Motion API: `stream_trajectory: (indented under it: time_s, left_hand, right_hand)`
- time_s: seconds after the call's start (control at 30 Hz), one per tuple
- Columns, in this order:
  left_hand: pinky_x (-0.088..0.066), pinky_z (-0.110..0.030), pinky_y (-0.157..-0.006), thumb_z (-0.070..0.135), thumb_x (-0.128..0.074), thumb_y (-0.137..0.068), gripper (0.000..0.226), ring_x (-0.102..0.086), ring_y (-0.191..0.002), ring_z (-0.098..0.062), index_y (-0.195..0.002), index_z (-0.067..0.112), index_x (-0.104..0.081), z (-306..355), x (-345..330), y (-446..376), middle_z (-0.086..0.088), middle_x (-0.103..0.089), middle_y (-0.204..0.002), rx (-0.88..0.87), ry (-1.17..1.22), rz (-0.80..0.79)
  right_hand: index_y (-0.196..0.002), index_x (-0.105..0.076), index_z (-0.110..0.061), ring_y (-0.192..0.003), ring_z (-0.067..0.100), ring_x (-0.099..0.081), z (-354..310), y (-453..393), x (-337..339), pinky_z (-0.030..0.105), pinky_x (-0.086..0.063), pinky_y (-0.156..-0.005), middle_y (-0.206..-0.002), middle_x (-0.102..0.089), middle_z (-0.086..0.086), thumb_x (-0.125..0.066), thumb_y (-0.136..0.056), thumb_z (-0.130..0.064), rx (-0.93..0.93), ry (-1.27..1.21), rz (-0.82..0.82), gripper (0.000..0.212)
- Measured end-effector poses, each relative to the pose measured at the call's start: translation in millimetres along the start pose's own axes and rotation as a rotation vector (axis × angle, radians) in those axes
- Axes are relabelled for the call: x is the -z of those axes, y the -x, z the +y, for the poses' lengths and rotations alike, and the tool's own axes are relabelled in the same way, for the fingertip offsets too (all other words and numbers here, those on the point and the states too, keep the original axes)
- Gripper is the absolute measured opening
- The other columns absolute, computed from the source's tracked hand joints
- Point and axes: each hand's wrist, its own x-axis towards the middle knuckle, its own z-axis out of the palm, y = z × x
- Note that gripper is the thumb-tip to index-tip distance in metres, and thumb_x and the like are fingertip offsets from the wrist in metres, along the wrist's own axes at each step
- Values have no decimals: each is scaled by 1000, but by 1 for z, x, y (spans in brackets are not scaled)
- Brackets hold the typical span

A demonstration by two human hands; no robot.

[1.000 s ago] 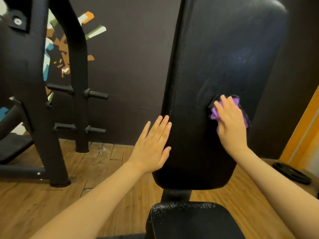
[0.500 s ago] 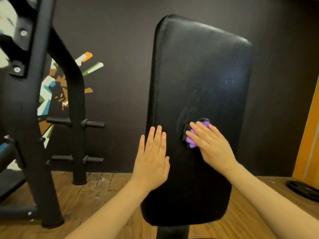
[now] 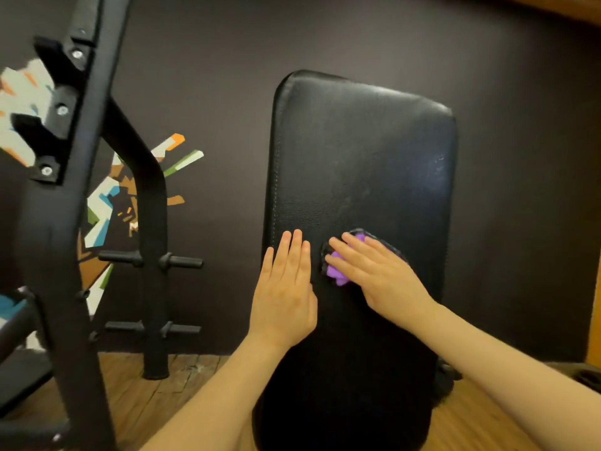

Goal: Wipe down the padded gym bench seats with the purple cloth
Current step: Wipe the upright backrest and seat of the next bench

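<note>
The black padded back pad [image 3: 357,164] of a gym bench stands nearly upright in the middle of the view. My right hand [image 3: 377,275] presses the purple cloth [image 3: 336,271] flat against the pad's middle, and most of the cloth is hidden under my fingers. My left hand [image 3: 286,291] lies flat on the pad's left side with fingers straight and close together, holding nothing. The two hands are almost touching. The bench's lower seat is out of view.
A black steel rack frame [image 3: 74,222] with weight pegs [image 3: 182,262] stands at the left on the wooden floor [image 3: 156,395]. A dark wall with a coloured mural [image 3: 107,203] is behind. A weight plate [image 3: 588,377] lies at the far right edge.
My right hand has slid the cloth leftward across the pad, close to my left hand. My left hand moved from the pad's edge onto its face. The camera tilted up, dropping the lower seat from view.
</note>
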Motion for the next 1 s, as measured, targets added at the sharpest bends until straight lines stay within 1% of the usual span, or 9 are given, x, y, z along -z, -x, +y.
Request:
stream_trajectory:
  time_s: [0.07, 0.13, 0.2, 0.37, 0.5, 0.57, 0.7, 0.87, 1.0]
  left_hand:
    - [-23, -49, -110, 28, -35, -84, 64, -28, -139, -35, -139, -4, -36, 2, 0, 0, -23, -36, -148, 9, -45, -48]
    - [-24, -50, -110, 31, -35, -85, 65, -31, -139, -36, -139, -5, -38, 2, -1, 0, -24, -36, -148, 17, -68, -65]
    - [-25, -50, -109, 31, -35, -85, 65, -32, -138, -37, -138, -5, -39, 3, -2, 0, -24, -37, -147, 24, -77, -67]
    - [-23, -46, -114, 29, -35, -84, 65, -26, -139, -35, -139, -4, -34, 4, -2, 1, -25, -36, -147, 24, -90, -56]
    - [-13, -42, -114, 30, -34, -84, 65, -21, -140, -33, -141, -1, -26, 3, -2, 0, -24, -34, -148, 22, -69, -32]
    - [-15, -43, -116, 30, -34, -84, 65, -21, -140, -33, -141, 0, -26, 4, -3, 0, -24, -35, -148, 28, -75, -32]
    - [-23, -48, -114, 31, -35, -84, 65, -24, -139, -34, -140, -2, -32, 4, -3, 1, -24, -37, -147, 35, -94, -32]
    - [-21, -52, -110, 31, -34, -85, 64, -28, -138, -37, -139, -4, -34, 6, -3, 1, -25, -36, -147, 41, -129, -49]
    - [-21, -51, -110, 31, -33, -86, 65, -31, -138, -39, -139, -6, -37, 9, -2, -1, -26, -36, -147, 49, -154, -69]
  right_hand:
    - [-129, -52, -4, -126, 37, -46, 33, -20, 13, 46, -34, -105, -135, -50, 18, -37, -81, 0, -222, -65, 158, 51]
    - [-130, -50, 1, -130, 39, -40, 60, -45, 25, 49, -32, -105, -138, -46, 21, -40, -87, 2, -477, -138, 265, 44]
    - [-132, -47, 3, -133, 39, -35, 66, -70, 26, 48, -30, -108, -143, -40, 22, -50, -89, 1, -573, -201, 269, 43]
    - [-133, -48, -1, -128, 32, -43, 16, -57, 4, 38, -40, -100, -143, -41, 17, -65, -73, 3, -331, -64, 124, 62]
    - [-134, -50, -13, -132, 20, -38, -10, 11, -8, 38, -26, -105, -143, -45, 7, -78, -54, 1, -35, -102, -35, 86]
    - [-132, -52, -15, -132, 20, -39, 2, 24, -6, 36, -26, -108, -141, -47, 5, -75, -59, 2, 69, -103, -37, 79]
    - [-124, -58, -3, -127, 30, -42, 68, 0, 17, 33, -28, -108, -134, -52, 16, -37, -79, 5, -168, -163, 248, 50]
    - [-137, -46, -7, -137, 32, -31, 96, -29, 15, 51, -26, -109, -148, -36, 14, -49, -94, -8, -532, -209, 227, 43]
    - [-131, -51, -4, -129, 33, -42, 50, 5, -13, 47, -39, -99, -141, -44, 16, -55, -88, -2, -485, -224, 286, 44]
